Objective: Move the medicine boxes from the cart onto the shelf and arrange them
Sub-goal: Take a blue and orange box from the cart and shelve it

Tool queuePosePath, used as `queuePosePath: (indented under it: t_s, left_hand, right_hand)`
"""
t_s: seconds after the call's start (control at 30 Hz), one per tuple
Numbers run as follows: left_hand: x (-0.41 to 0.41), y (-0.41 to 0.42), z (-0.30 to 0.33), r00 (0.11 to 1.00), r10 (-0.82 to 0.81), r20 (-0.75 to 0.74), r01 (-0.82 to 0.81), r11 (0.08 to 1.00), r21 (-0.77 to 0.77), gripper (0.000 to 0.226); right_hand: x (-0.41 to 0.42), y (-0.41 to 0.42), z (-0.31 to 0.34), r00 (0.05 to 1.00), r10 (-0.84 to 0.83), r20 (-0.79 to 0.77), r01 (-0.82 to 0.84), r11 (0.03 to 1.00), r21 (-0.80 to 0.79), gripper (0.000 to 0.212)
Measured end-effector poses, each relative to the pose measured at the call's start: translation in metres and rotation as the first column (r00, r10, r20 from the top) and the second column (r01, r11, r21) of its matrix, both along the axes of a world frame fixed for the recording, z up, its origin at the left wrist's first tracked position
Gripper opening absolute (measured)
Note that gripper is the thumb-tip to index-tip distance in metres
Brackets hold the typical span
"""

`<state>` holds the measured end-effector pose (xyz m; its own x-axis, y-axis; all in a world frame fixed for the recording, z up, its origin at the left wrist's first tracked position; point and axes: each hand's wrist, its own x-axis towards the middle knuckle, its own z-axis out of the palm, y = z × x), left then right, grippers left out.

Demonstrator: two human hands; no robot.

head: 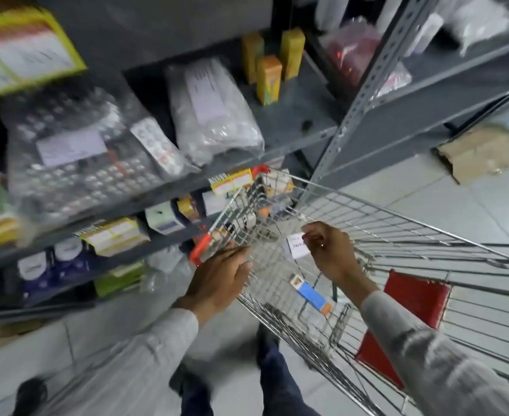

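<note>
A wire shopping cart [397,217] stands beside a grey metal shelf [292,127]. My right hand [328,250] is inside the cart basket, fingers closed on a small white medicine box [295,247]. My left hand [220,280] rests flat on the cart's near rim by its red corner, fingers spread, holding nothing. A blue, white and orange medicine box [310,294] lies on the cart floor below my right hand. More small boxes [265,202] are piled in the cart's far corner. Three yellow-orange boxes [269,79] stand upright at the back of the shelf.
Plastic bags of blister packs [76,163] and a white bagged pack [214,112] fill the shelf's left side. Lower shelves hold boxes [118,235] and tubs [46,259]. A red flap [409,319] hangs in the cart's seat. A cardboard box [481,151] lies on the tiled floor.
</note>
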<state>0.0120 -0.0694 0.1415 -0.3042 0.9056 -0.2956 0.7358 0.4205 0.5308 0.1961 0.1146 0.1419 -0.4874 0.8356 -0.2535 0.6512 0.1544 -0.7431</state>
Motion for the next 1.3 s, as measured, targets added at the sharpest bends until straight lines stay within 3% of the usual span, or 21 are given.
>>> queuePosePath:
  t_s: [0.1,0.2,0.3,0.47,0.67,0.83,0.97,1.17,1.3]
  left_hand:
    - [0.019,-0.002,-0.036,0.997,-0.069,-0.040,0.064,0.990,-0.126,0.055]
    - [0.027,-0.006,-0.053,0.976,-0.109,-0.190,0.091,0.991,-0.101,0.057]
    - [0.025,-0.005,-0.060,0.971,-0.093,-0.218,0.082,0.995,-0.061,0.058]
    - [0.023,-0.007,-0.070,0.960,-0.103,-0.259,0.094,0.994,-0.048,0.056]
    - [0.021,-0.007,-0.070,0.968,-0.104,-0.227,0.098,0.995,-0.036,0.059]
    - [0.024,-0.004,-0.064,0.980,-0.112,-0.165,0.090,0.987,-0.136,0.067]
    - [0.018,-0.004,-0.031,0.994,-0.091,-0.061,0.080,0.983,-0.164,0.066]
    - [-0.015,-0.024,0.102,0.993,0.036,-0.110,-0.016,0.984,0.180,0.064]
    - [-0.054,-0.064,0.205,0.946,0.186,-0.266,-0.029,0.864,0.502,0.057]
  right_hand:
    - [0.038,-0.004,-0.066,0.956,0.064,0.285,-0.032,0.993,-0.114,0.021]
    - [0.067,-0.024,-0.122,0.882,0.199,0.428,-0.113,0.969,-0.218,0.022]
    - [0.085,-0.044,-0.165,0.825,0.267,0.497,-0.172,0.958,-0.230,0.029]
    - [0.098,-0.061,-0.214,0.774,0.211,0.597,-0.157,0.977,-0.143,0.041]
    - [0.100,-0.056,-0.232,0.764,0.181,0.619,-0.157,0.983,-0.094,0.022]
    - [0.091,-0.053,-0.184,0.767,0.199,0.610,-0.232,0.972,-0.026,0.024]
    - [0.075,-0.057,-0.109,0.834,0.158,0.529,-0.222,0.973,0.059,0.028]
    - [0.040,-0.075,0.053,0.943,0.075,0.325,-0.188,0.925,0.330,0.052]
    - [0.002,-0.091,0.175,0.977,0.138,0.162,-0.207,0.792,0.574,0.057]
